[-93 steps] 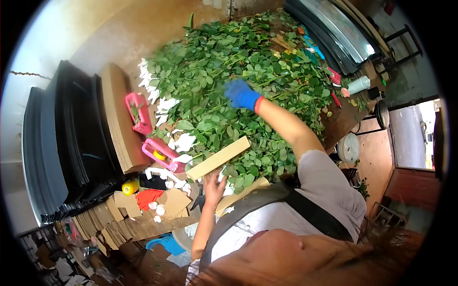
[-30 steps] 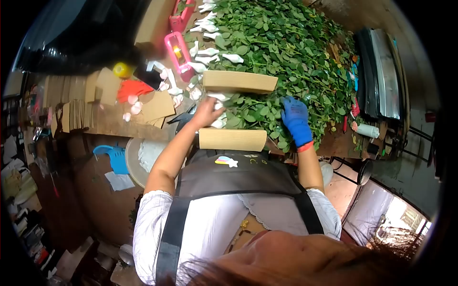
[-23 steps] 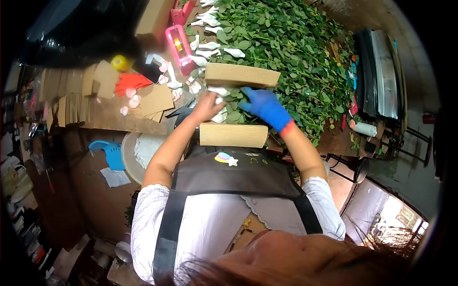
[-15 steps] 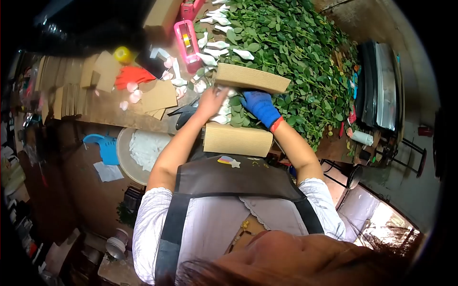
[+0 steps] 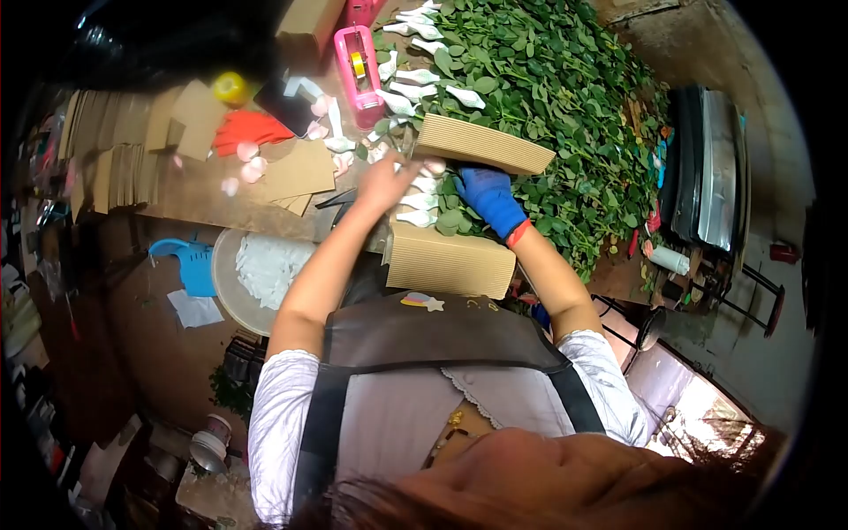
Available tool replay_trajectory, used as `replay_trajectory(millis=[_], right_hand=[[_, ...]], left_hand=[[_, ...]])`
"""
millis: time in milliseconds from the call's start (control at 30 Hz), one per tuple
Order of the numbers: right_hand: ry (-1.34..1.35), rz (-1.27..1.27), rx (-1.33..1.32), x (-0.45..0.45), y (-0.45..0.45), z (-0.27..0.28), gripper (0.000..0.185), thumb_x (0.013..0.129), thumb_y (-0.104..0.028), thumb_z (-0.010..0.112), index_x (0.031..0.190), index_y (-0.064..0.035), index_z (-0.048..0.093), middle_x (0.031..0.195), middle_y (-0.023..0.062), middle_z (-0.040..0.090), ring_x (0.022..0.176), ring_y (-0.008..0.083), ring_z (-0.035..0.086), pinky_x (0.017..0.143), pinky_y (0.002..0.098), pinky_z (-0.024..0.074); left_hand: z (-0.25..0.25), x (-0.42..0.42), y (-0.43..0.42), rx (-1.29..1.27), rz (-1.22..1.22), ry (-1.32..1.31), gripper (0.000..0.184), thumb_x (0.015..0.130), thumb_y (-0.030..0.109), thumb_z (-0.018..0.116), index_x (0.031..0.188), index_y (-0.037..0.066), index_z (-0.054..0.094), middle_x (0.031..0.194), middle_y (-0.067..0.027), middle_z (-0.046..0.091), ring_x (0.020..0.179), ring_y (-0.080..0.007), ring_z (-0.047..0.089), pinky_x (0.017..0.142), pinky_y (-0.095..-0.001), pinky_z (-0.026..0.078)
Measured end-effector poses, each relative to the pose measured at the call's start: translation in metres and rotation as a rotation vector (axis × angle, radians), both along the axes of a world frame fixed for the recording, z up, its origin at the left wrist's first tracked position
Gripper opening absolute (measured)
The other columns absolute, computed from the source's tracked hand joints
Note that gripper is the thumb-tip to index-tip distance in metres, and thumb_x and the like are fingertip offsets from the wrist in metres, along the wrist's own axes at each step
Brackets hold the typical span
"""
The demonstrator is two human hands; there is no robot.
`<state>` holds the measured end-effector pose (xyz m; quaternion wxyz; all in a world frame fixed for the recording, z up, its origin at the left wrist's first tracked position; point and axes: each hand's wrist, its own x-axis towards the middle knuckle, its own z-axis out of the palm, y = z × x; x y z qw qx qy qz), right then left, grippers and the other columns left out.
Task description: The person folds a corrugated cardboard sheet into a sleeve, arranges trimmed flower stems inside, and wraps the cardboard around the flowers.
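Observation:
Two strips of corrugated cardboard lie on the work surface: the upper one (image 5: pixel 485 143) slants over the leaves, the lower one (image 5: pixel 451 261) lies at the apron's edge. Between them are white-wrapped buds (image 5: pixel 419 208) with green leaves (image 5: pixel 452 217). My bare left hand (image 5: pixel 389 179) is at the left ends of these buds, thumb and forefinger near a pinkish bud; its fingers are blurred. My right hand (image 5: pixel 486 192), in a blue glove, reaches to the stems under the upper strip's lower edge. Its fingertips are hidden.
Leafy stems (image 5: pixel 548 97) cover the table beyond. To the left are a pink tape dispenser (image 5: pixel 359 81), a red cloth item (image 5: pixel 249 132), yellow tape (image 5: pixel 230 89) and cardboard pieces (image 5: pixel 300 165). A tub (image 5: pixel 225 287) with white material stands below the table's edge.
My right hand has come in from the leaf pile to the stems between the strips. My left hand has moved up to the buds' tips. The upper strip now tilts down to the right.

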<state>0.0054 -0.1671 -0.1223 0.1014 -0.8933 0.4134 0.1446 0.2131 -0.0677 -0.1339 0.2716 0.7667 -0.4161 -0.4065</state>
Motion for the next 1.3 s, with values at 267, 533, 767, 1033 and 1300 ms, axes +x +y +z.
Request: replay_trajectory(millis=[267,533,767,1033,1300], right_hand=[[-0.099,0.034,-0.186,-0.003,0.002,-0.023,0.029,0.088,-0.036,0.061,0.101,-0.0124,0.072,0.103,0.0147,0.071,0.099,0.0338,0.067,0.085,0.0496,0.0525],[0.082,0.013,0.231,0.001,-0.005,0.018,0.057,0.084,-0.054,0.067,0.122,-0.0113,0.063,0.122,0.0181,0.065,0.112,0.0351,0.063,0.095,0.0478,0.0485],[0.058,0.064,-0.022,0.0,0.008,0.0,0.071,0.081,-0.054,0.07,0.135,-0.0113,0.053,0.134,0.0171,0.059,0.121,0.0343,0.058,0.101,0.0465,0.0459],[0.168,0.019,0.285,0.011,-0.001,0.024,0.089,0.071,-0.06,0.078,0.137,-0.0072,0.049,0.134,0.0207,0.058,0.122,0.0353,0.058,0.101,0.0446,0.0464],[0.08,0.053,0.085,0.008,0.01,0.013,0.093,0.067,-0.059,0.08,0.139,-0.0088,0.048,0.138,0.0186,0.056,0.126,0.0333,0.056,0.105,0.0433,0.0437]], left_hand=[[-0.058,-0.013,0.01,-0.352,0.337,0.065,0.028,0.094,0.03,0.063,0.092,0.002,0.065,0.084,-0.0226,0.068,0.083,-0.0382,0.067,0.076,-0.0435,0.051],[0.0,0.022,0.019,-0.119,-0.031,-0.001,0.04,0.084,0.044,0.072,0.096,0.007,0.065,0.083,-0.0201,0.07,0.082,-0.0375,0.069,0.073,-0.0441,0.052],[-0.036,-0.001,0.022,-0.153,-0.043,0.082,0.036,0.096,0.038,0.06,0.104,0.004,0.07,0.088,-0.0171,0.07,0.084,-0.0316,0.068,0.076,-0.0404,0.052],[-0.003,0.013,0.048,-0.141,-0.15,-0.019,0.04,0.086,0.042,0.073,0.086,0.003,0.064,0.074,-0.0175,0.065,0.074,-0.032,0.066,0.068,-0.0427,0.05],[-0.03,0.015,0.059,-0.123,0.017,0.377,0.029,0.093,0.032,0.063,0.095,0.003,0.07,0.083,-0.0147,0.069,0.078,-0.0282,0.066,0.074,-0.0376,0.05]])
